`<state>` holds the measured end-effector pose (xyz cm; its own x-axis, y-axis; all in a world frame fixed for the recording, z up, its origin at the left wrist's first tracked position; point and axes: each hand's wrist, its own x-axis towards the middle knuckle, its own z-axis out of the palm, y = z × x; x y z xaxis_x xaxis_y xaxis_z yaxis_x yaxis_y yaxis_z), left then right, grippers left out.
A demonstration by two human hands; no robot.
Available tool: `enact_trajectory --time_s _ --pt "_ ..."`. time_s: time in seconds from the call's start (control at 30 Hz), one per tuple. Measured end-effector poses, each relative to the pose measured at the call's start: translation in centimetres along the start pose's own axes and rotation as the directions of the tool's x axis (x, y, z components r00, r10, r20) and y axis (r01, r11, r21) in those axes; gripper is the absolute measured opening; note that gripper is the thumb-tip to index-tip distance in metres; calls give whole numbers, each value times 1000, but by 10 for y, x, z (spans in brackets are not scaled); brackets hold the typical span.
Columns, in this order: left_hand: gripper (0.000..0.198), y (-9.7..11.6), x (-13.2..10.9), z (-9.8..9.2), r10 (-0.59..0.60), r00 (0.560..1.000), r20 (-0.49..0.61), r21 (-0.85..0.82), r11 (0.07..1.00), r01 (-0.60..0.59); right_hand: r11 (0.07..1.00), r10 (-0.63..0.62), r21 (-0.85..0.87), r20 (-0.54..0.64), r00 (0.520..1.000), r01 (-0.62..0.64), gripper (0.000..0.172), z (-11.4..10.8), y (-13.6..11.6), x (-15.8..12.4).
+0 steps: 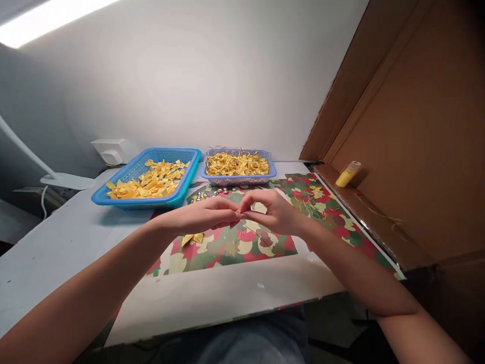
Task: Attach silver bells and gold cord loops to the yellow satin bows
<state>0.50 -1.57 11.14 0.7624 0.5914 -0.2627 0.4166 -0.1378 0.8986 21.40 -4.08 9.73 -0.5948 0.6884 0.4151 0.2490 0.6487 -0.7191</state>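
My left hand [204, 215] and my right hand [272, 211] meet fingertip to fingertip above the patterned sheet, both closed in a pinch. From between them a thin gold cord [250, 228] trails down to the right. Whatever else is in the pinch is too small and covered to make out. Below my left hand lie folded yellow ribbon bows [193, 238]. Small shiny silver bells or beads [225, 190] are scattered just behind the hands. More loose gold cords [308, 205] lie on the sheet to the right.
A blue basket [99, 198] of yellow ribbon pieces stands back left; a smaller basket [239, 180] of corded gold bows stands at the back. A yellow-filled bottle [346, 175] rests on the cardboard ledge at right. A white lamp stand [68, 181] is at left.
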Motion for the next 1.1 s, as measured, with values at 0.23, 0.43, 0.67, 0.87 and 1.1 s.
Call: enact_trajectory --time_s 0.23,0.43,0.67,0.87,1.1 --pt "28 -1 23 -33 79 986 -144 -100 991 -94 992 94 -83 -39 995 -97 10 -19 22 34" --pt "28 -5 43 -44 55 930 -363 -175 976 -126 989 64 -126 -93 994 -75 12 -28 39 58" --pt "28 -9 57 -54 56 878 -475 -208 963 -174 978 168 -87 -188 968 -187 13 -36 51 66" --pt "29 -19 55 -46 -27 863 -505 -269 955 -127 789 531 486 -233 814 -376 17 -10 62 57" --pt "27 -20 49 -36 -113 818 -563 -273 961 -55 379 699 797 86 710 -469 28 10 52 55"
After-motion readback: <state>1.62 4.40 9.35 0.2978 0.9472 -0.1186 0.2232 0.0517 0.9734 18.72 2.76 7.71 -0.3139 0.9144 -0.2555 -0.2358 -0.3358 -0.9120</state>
